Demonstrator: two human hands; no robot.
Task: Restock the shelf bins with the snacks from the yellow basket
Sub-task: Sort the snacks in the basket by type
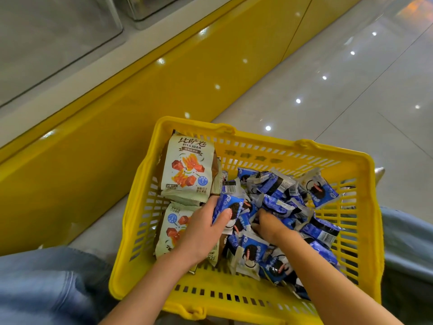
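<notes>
The yellow basket [234,299] sits on the floor between my knees. Its right side holds a heap of several small blue cookie packets [278,191]. Cream snack bags [187,170] with orange pictures are stacked along its left side. My left hand [201,231] is inside the basket, shut on a few blue cookie packets [228,206] held between thumb and fingers. My right hand [269,225] is pushed into the blue heap with its fingers curled among the packets; the fingertips are hidden, so I cannot tell whether they grip one.
A glossy yellow shelf base [140,109] runs diagonally along the left. Clear shelf bins [58,36] stand above it at the top left. Pale tiled floor [339,90] spreads to the right. My denim-clad knees [46,285] flank the basket.
</notes>
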